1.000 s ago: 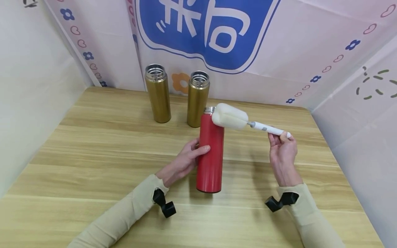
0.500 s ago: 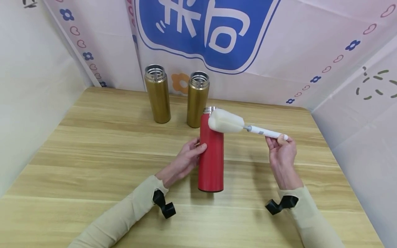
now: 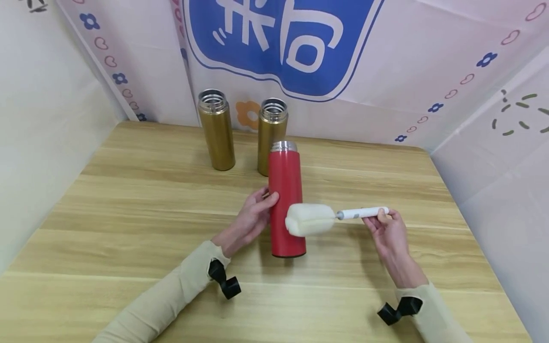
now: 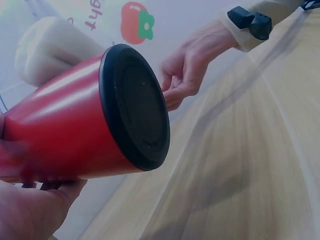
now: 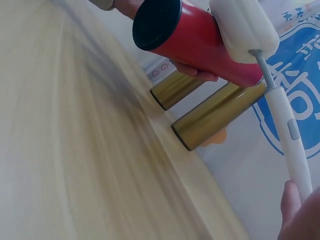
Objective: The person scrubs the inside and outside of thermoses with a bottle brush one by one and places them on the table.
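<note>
My left hand [image 3: 253, 216] grips a red thermos bottle [image 3: 284, 176] around its middle, holding it raised over the table and slightly tilted. Its silver threaded neck is uncapped at the top, and its black base [image 4: 137, 107] faces the left wrist camera. With thumb and fingers my right hand [image 3: 389, 233] pinches the end of a white handle [image 5: 289, 135] belonging to a sponge bottle brush. The brush's cream foam head [image 3: 310, 219] overlaps the lower part of the red bottle in the head view, lying nearly level.
Two gold bottles, a left one [image 3: 217, 138] and a right one [image 3: 267, 138], stand uncapped at the table's back edge. The red bottle partly covers the right one. A printed cloth [image 3: 369, 114] hangs behind the wooden table [image 3: 128, 214], with pale walls at both sides.
The brush has come down from near the red bottle's neck to its lower side, along with my right hand. The red bottle has shifted a little up and left, its neck now uncovered.
</note>
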`<state>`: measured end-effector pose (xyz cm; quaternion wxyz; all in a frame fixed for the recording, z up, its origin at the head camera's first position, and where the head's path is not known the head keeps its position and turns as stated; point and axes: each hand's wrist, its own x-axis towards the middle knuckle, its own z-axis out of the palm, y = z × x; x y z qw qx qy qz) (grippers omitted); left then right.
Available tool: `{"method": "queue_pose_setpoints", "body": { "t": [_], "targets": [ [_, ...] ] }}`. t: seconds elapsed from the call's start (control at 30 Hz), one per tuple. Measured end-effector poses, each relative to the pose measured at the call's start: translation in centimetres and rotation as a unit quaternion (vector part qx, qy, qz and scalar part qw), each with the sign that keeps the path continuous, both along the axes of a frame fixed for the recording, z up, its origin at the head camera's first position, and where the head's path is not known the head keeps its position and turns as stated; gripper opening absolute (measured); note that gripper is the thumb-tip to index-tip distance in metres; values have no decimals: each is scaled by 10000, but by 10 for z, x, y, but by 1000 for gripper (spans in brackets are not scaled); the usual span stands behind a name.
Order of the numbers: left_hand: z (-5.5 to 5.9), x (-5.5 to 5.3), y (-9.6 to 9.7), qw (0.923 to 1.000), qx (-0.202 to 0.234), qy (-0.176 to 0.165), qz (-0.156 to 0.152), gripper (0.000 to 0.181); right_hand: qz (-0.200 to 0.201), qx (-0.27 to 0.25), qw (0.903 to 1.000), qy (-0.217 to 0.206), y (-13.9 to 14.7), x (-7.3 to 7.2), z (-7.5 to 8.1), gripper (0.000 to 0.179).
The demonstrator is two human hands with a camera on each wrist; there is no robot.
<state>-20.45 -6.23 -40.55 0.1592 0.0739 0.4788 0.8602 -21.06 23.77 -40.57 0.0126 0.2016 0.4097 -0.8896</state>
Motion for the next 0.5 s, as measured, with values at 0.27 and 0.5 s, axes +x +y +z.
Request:
{"method": "queue_pose_setpoints", "body": {
  "t": [0.27, 0.5],
  "targets": [
    [2, 0, 1, 10000, 39, 37, -34, 51, 355, 305, 9989, -94, 8, 5, -2, 5],
    [6, 1, 1, 9999, -58, 38, 147, 54, 511, 227, 9984, -57, 13, 9, -4, 7]
  ]
}}
